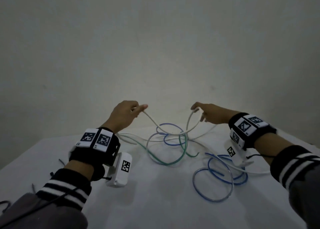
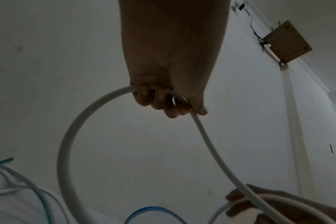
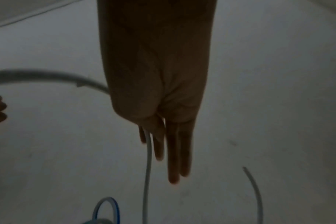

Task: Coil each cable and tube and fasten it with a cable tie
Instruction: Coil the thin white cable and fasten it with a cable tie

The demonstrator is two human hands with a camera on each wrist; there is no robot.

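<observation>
Slack white cable (image 1: 166, 130) sags between both grips, left hand (image 1: 123, 115) curled tight round one stretch, right hand (image 1: 210, 115) pinching another with its other fingers straight, loops trailing below.

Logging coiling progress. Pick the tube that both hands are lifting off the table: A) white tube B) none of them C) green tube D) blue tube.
A: the left hand and right hand each grip the white tube, which sags between them.
</observation>
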